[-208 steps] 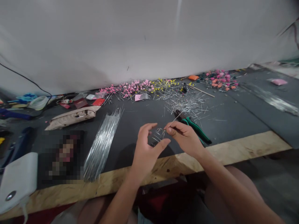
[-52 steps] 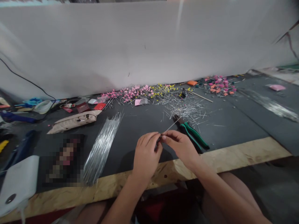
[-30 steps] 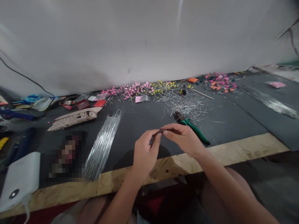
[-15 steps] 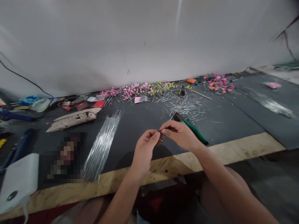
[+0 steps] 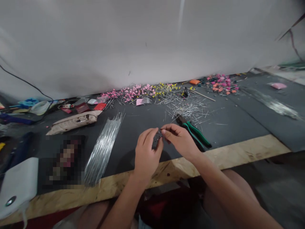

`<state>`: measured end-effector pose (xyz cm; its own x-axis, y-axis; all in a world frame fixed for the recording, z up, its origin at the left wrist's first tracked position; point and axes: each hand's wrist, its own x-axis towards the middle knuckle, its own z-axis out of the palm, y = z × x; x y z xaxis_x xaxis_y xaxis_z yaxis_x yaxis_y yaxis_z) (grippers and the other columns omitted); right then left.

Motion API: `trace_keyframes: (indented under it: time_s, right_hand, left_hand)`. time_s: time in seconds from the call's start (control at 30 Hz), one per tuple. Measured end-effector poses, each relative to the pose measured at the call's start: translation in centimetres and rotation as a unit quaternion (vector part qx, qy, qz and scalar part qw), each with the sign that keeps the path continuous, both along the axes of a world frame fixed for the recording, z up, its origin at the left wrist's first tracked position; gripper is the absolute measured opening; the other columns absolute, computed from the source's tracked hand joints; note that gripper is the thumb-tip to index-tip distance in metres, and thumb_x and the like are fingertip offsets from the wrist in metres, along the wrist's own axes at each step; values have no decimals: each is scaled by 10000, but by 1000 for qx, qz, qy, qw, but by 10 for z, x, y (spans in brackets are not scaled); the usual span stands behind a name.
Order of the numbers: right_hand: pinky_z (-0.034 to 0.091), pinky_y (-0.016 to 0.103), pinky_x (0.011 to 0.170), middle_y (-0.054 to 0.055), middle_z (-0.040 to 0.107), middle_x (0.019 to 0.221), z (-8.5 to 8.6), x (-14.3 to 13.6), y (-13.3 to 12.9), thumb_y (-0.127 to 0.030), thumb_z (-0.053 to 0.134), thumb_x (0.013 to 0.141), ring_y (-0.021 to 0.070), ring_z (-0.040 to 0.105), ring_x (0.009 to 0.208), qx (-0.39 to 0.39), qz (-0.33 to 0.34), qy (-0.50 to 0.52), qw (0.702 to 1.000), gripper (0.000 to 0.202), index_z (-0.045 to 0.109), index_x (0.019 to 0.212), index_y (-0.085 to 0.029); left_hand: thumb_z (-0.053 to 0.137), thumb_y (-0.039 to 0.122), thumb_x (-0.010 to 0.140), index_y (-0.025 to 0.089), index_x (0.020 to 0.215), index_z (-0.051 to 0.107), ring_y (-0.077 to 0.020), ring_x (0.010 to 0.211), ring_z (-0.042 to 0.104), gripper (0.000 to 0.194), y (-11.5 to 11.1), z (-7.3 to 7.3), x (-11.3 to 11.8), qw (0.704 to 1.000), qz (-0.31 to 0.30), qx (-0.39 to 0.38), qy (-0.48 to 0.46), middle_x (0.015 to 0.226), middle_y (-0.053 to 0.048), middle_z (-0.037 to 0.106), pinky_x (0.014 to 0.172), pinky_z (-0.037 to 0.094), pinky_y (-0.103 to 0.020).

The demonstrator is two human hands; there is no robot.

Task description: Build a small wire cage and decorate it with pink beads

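Note:
My right hand (image 5: 179, 138) is pinched, thumb against fingers, around something small and dark that I cannot make out. Close by on the left, my left hand (image 5: 147, 151) has its thumb and forefinger apart, with the forefinger tip by the small thing. Both hands are above the dark table top, near its wooden front edge (image 5: 179, 168). Beyond my right hand lie green-handled pliers (image 5: 196, 132), their dark jaws toward a heap of short wires (image 5: 190, 108). A bundle of long silvery wires (image 5: 105, 148) rests to the left of my left hand.
Along the wall are pink heads on wires (image 5: 135, 92), yellow ones (image 5: 166, 87) and a pink and orange cluster (image 5: 222, 84). At left lie a beige pouch (image 5: 75, 122), a blurred-out dark object (image 5: 64, 162) and a white box with a cable (image 5: 20, 187). More wires (image 5: 276, 103) lie right.
My left thumb and forefinger have come apart from their pinch, and the left hand has turned slightly. My right hand stays pinched and has shifted a little left.

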<state>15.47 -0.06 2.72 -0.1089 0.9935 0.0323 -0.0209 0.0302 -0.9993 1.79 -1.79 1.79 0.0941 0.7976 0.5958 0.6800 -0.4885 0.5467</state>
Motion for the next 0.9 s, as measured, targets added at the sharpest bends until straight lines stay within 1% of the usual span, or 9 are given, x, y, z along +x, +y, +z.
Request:
trace_keyframes:
  time_s: [0.17,0.33,0.47,0.63,0.73,0.8,0.83,0.87,0.9]
  right_hand:
    - [424,229,538,2,604,753,2,-1,-6,-241,571,761,97,511,600,-25,9,-20,999,140,610,884,-189]
    - [460,252,663,9,630,817,1,3,-7,-189,548,764,121,570,735,-4,15,-54,998,158,607,910,-200]
    - [463,268,714,9,639,838,2,5,-6,-199,536,783,127,577,765,14,20,-78,997,158,607,924,-203]
    - [458,280,752,18,637,872,-1,9,-1,-200,523,806,139,579,812,61,46,-125,989,150,620,920,-199]
    - [459,278,760,29,628,902,-4,12,3,-172,525,807,141,582,839,94,48,-144,984,139,627,898,-196]
    - [456,277,763,34,623,907,-4,16,5,-152,533,803,142,581,853,125,50,-164,977,125,634,863,-196]
    - [454,278,764,33,622,898,-2,18,7,-143,534,803,142,580,855,143,57,-177,972,124,636,849,-197]
    - [452,278,763,31,622,885,1,20,8,-138,534,804,141,580,851,159,72,-188,967,128,639,841,-200]
    - [451,277,758,27,621,875,4,22,8,-137,533,808,139,580,843,172,93,-197,961,130,642,837,-204]
  left_hand:
    - [477,135,835,182,1080,553,-181,990,556,260,2,-4,-1,1000,-11,-10,21,1050,-79,601,880,459,-345]
    - [477,176,857,188,1019,572,-181,964,558,188,3,-4,-3,999,-5,-32,34,1008,-65,616,866,456,-345]
    - [454,198,874,189,992,571,-178,942,559,166,3,-2,-3,998,-10,-53,30,987,-60,619,848,450,-340]
    - [412,211,893,188,976,552,-187,934,544,164,3,1,-2,992,-28,-115,36,977,-60,609,829,426,-344]
    - [413,235,892,190,958,557,-180,889,549,165,4,5,-3,985,-36,-168,5,948,-51,608,791,418,-327]
    - [433,278,882,197,940,571,-165,804,555,171,5,9,-4,972,-43,-230,-40,879,-33,610,736,417,-307]
    - [448,302,872,197,931,577,-153,743,550,177,6,12,-6,958,-54,-274,-72,828,-23,605,696,416,-295]
    - [463,319,861,191,915,582,-138,678,536,183,6,15,-8,936,-73,-325,-113,774,-13,592,652,411,-280]
    - [480,330,848,181,889,583,-122,620,514,187,7,19,-10,905,-103,-380,-162,726,-4,572,606,402,-266]
